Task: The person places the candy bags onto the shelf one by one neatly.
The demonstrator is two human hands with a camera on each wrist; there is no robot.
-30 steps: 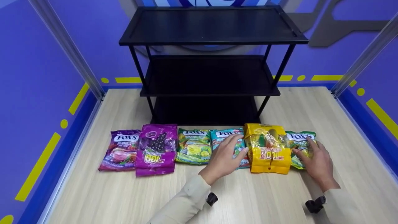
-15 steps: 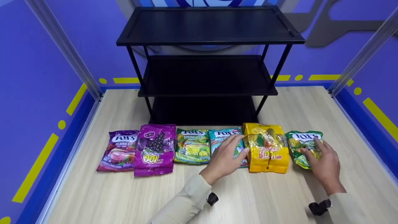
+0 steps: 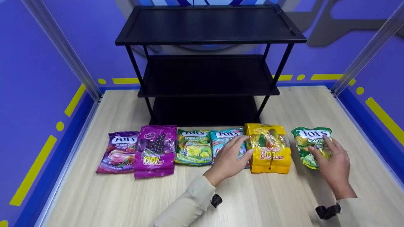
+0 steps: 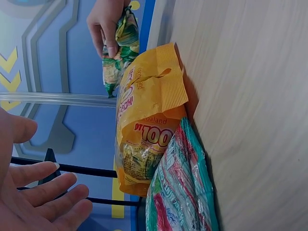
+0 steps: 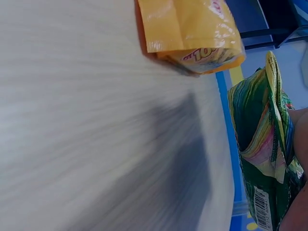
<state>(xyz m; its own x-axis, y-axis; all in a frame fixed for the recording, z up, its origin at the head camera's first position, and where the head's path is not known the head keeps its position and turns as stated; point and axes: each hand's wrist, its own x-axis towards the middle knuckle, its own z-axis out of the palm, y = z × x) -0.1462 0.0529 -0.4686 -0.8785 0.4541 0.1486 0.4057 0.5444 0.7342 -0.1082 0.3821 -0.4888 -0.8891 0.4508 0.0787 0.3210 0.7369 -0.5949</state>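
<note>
My right hand (image 3: 336,162) pinches a green Fox's candy bag (image 3: 307,142) at the right end of the row. The right wrist view shows this green bag (image 5: 260,139) raised over the table, its barcode side showing. My left hand (image 3: 229,157), fingers spread and holding nothing, hovers over a teal Fox's candy bag (image 3: 222,143) and partly hides it in the head view. Beside its fingertips lies a yellow candy bag (image 3: 271,160). In the left wrist view, the left hand (image 4: 43,192) is apart from the yellow bag (image 4: 149,91).
Farther left lie another green Fox's bag (image 3: 194,149), a magenta candy bag (image 3: 156,151) and a purple Fox's bag (image 3: 118,154). Behind the row stands a black three-tier shelf (image 3: 208,75) on the wooden table (image 3: 246,201). Blue walls (image 3: 38,94) enclose the sides and back.
My right hand has moved right and lifted the green Fox's bag, widening the gap to the yellow bag. The left hand has stayed nearly still.
</note>
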